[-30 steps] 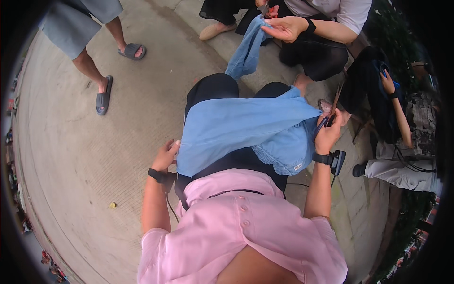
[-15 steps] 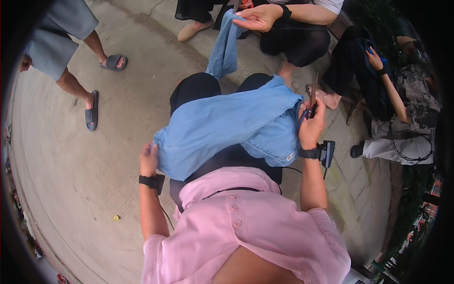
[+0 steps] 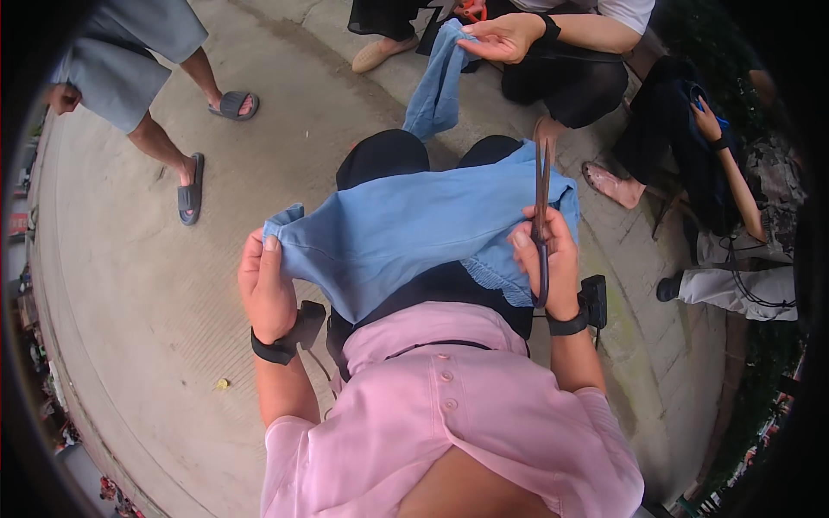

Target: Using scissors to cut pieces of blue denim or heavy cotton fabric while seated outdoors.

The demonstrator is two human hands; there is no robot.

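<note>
Raised now, both hands' fingers grip the blue cloth [image 3: 406, 233], the right hand [image 3: 546, 259] also clasping scissors [image 3: 541, 216].

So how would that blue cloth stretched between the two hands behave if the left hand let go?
The blue cloth is probably floppy: it sags and folds between the left hand and the right hand. It looks light, since a pinched corner holds it up. Released, it would likely drape over the lap, not slide.
</note>
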